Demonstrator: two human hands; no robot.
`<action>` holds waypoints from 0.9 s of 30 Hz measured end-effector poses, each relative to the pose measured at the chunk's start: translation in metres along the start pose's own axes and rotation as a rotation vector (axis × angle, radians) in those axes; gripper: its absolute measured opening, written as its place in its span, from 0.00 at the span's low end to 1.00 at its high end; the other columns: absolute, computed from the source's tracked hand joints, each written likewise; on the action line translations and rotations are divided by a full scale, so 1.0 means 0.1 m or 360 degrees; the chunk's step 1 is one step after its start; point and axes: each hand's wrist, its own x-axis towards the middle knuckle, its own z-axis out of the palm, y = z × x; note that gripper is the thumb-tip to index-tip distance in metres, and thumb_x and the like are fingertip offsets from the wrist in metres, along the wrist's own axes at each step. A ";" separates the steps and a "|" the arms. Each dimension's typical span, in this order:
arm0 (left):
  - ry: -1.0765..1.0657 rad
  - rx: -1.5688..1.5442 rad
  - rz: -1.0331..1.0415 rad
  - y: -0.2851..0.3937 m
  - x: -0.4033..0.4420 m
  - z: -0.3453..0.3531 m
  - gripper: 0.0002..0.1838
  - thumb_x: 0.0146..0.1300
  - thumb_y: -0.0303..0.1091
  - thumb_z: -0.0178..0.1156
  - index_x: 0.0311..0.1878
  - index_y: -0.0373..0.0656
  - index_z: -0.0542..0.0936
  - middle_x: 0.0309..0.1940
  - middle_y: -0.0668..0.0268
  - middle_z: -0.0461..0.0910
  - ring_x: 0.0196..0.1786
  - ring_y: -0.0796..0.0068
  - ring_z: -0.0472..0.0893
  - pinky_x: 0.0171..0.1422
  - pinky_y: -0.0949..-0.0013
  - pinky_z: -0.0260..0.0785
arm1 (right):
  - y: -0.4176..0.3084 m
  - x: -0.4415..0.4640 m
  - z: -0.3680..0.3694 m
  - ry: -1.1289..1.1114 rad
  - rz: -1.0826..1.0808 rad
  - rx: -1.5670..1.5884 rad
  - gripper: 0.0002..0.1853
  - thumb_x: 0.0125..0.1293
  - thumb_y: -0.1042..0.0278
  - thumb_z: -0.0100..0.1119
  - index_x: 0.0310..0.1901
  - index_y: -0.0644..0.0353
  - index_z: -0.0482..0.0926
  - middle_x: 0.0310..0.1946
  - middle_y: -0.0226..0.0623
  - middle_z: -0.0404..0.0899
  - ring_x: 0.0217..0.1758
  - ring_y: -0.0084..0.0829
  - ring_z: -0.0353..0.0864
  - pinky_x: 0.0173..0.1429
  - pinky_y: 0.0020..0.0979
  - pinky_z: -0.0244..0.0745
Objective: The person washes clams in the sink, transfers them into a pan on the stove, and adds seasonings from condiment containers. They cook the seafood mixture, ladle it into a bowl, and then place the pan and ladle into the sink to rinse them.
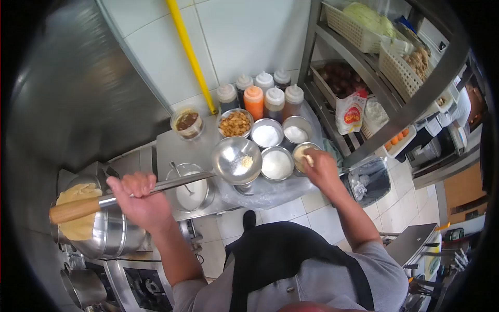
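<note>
My left hand is closed round the metal shaft of a long ladle, whose wooden handle end sticks out to the left. A small pale yellow heap lies in the ladle's round bowl. At the right, my right hand reaches into a small metal bowl of pale yellowish contents. Its fingers are drawn together; what they pinch is hidden. Just left of it stands a bowl of white powder, with two more white-filled bowls behind.
Several squeeze bottles line the wall behind a bowl of brown pieces and a tub of dark sauce. A pot with a spoon stands below the ladle shaft. Metal shelving rises at right above a bin; a stove is lower left.
</note>
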 end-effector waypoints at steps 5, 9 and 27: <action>-0.0060 -0.0012 0.0100 0.39 0.41 -0.52 0.23 0.79 0.46 0.48 0.24 0.51 0.61 0.16 0.75 0.57 0.21 0.82 0.57 0.30 0.74 0.54 | -0.99 0.48 0.44 -0.0282 0.0077 0.0890 0.09 0.65 0.63 0.58 0.41 0.57 0.83 0.35 0.47 0.85 0.40 0.50 0.85 0.45 0.44 0.79; -0.0055 -0.0029 0.0103 0.49 0.64 -0.64 0.25 0.79 0.45 0.47 0.22 0.51 0.58 0.16 0.73 0.57 0.22 0.80 0.56 0.30 0.73 0.53 | -1.42 0.36 0.22 -0.0410 -0.0010 0.1049 0.10 0.65 0.61 0.58 0.40 0.56 0.84 0.33 0.44 0.85 0.38 0.48 0.85 0.44 0.43 0.79; -0.0003 -0.0009 -0.0128 -0.14 0.65 -0.01 0.26 0.79 0.46 0.49 0.21 0.51 0.59 0.16 0.75 0.54 0.20 0.82 0.54 0.26 0.75 0.51 | 1.28 2.03 1.31 -0.0252 0.0214 0.1483 0.52 0.51 0.65 0.80 0.72 0.62 0.54 0.68 0.47 0.67 0.74 0.37 0.64 0.77 0.38 0.58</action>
